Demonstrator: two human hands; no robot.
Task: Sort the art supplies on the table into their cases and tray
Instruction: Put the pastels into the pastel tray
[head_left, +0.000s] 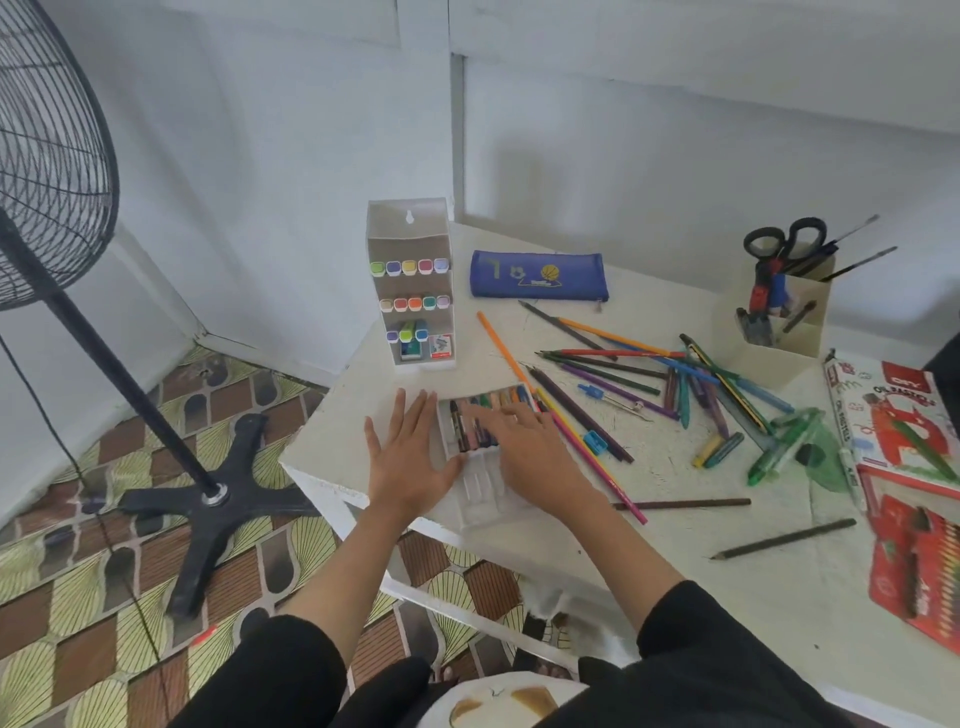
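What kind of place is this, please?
Probably a room in a home: a small white table strewn with coloured pencils, and a black pedestal fan on a patterned tile floor.

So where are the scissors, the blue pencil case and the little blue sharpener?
scissors (785, 250), head view, where the two black handle loops meet.
pencil case (537, 275), head view, middle of its blue side.
sharpener (596, 441), head view, its blue body.

The person is wearing a black garment. The left sleeve (280, 670) and the right sleeve (696, 639) are ending near the elbows, leaving both forearms bare. The right hand (535, 452) is wearing what looks like a thin ring (514, 415) on one finger.
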